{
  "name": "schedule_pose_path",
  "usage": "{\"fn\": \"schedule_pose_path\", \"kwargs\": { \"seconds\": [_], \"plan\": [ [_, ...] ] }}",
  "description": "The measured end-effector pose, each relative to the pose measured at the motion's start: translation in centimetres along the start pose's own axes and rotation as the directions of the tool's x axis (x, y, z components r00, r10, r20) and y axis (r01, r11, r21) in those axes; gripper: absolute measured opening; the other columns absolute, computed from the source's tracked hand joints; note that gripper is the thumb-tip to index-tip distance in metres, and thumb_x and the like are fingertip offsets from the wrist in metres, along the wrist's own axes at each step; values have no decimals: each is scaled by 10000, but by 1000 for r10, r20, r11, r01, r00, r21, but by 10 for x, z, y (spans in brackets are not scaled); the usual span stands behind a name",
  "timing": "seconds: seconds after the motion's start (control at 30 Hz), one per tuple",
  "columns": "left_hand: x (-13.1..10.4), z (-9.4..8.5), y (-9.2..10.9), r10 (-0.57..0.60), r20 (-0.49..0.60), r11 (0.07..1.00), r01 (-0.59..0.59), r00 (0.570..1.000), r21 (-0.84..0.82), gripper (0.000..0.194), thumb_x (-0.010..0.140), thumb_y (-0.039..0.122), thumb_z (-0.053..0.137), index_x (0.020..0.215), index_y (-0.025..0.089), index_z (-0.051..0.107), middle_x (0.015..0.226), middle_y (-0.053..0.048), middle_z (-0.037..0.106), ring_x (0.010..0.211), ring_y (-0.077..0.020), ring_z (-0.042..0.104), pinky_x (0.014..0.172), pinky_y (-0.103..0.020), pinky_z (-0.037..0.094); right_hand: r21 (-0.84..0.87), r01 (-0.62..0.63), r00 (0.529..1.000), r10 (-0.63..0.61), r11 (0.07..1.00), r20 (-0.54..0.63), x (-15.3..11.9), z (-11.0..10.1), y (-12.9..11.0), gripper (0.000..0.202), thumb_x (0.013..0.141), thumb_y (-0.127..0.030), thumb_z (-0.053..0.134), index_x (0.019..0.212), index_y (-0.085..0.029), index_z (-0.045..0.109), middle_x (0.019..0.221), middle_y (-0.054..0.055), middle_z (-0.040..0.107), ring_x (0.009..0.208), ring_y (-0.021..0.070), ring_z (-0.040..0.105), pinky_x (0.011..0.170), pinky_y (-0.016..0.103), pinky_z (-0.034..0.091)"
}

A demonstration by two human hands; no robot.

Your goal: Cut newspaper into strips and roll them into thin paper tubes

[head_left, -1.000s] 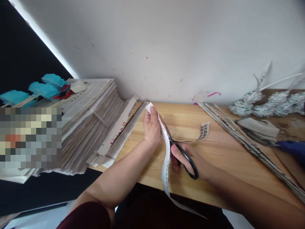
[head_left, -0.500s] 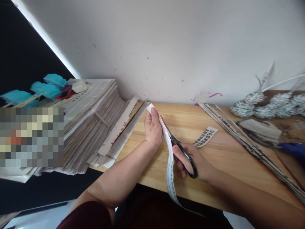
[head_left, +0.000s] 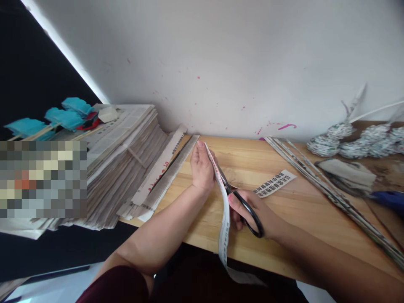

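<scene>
Black-handled scissors point(head_left: 228, 188) above a wooden tabletop point(head_left: 246, 155): long axis oblique, blades directed forward and left, handles toward the person. Right hand point(head_left: 252, 212): closed around the handles. Left hand point(head_left: 203, 170): pinched on a newspaper strip point(head_left: 224, 227), which trails past the near edge. The blade tips cannot be made out. Large black Chinese characters mark a paper length point(head_left: 277, 184) at right; the strip's red print is illegible.

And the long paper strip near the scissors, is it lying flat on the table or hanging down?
Hanging down. The paper strip curves down from the left hand, its lower end off the table.
</scene>
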State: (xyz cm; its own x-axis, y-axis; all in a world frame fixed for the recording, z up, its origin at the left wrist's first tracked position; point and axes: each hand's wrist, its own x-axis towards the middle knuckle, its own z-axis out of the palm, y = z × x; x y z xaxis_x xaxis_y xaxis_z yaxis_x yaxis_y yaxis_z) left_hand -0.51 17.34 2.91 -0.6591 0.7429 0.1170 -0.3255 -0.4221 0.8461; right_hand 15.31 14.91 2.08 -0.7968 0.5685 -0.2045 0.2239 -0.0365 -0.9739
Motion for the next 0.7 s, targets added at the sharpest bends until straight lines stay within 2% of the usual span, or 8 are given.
{"fn": "schedule_pose_path", "kwargs": {
  "seconds": [0.1, 0.23, 0.4, 0.47, 0.6, 0.7],
  "plan": [
    [-10, 2, -7, -9, 3, 998, 9, 1000, 63, 491, 909, 657, 482, 687, 227, 400, 550, 44, 367, 454, -95, 321, 420, -248, 255, 0, 35, 999, -35, 999, -7, 0, 1, 0, 529, 907, -698, 491, 709, -208, 494, 598, -9, 539, 481, 124, 556, 477, 249, 429],
    [-17, 2, -8, -36, 28, 989, 32, 999, 143, 499, 948, 637, 405, 655, 233, 398, 526, 28, 365, 452, -114, 342, 437, -272, 282, -74, 102, 994, -104, 992, -34, -1, 0, -3, 585, 947, -698, 396, 626, -214, 470, 549, 0, 501, 508, 135, 499, 501, 266, 411],
    [-14, -3, -9, 19, 36, 982, -26, 999, 189, 504, 924, 661, 429, 650, 237, 438, 566, 5, 412, 505, -134, 371, 478, -288, 322, -80, 164, 981, -171, 983, -95, -2, 1, -2, 578, 922, -704, 454, 612, -217, 433, 561, -5, 497, 524, 135, 464, 511, 274, 410],
    [-13, -4, -8, 56, 37, 973, -63, 998, 221, 516, 917, 672, 425, 648, 232, 450, 585, -2, 428, 531, -137, 386, 506, -292, 339, -24, 139, 985, -141, 990, -101, -2, 3, 1, 580, 893, -725, 487, 617, -219, 421, 532, -18, 476, 473, 122, 444, 465, 265, 392],
    [-11, -5, -6, 75, 25, 963, -78, 997, 258, 548, 929, 683, 369, 642, 221, 441, 566, 2, 433, 523, -125, 396, 526, -287, 349, 92, -7, 998, 12, 996, -56, 0, 7, 7, 592, 851, -786, 476, 656, -227, 448, 459, -39, 454, 354, 121, 434, 355, 256, 348],
    [-14, -3, -9, 47, 28, 965, -53, 998, 256, 559, 942, 686, 325, 647, 222, 423, 545, 6, 427, 497, -122, 393, 501, -287, 339, 36, 91, 993, -89, 995, -73, 1, 5, 4, 587, 881, -754, 472, 638, -221, 425, 501, -32, 462, 421, 109, 441, 410, 248, 363]
  ]
}}
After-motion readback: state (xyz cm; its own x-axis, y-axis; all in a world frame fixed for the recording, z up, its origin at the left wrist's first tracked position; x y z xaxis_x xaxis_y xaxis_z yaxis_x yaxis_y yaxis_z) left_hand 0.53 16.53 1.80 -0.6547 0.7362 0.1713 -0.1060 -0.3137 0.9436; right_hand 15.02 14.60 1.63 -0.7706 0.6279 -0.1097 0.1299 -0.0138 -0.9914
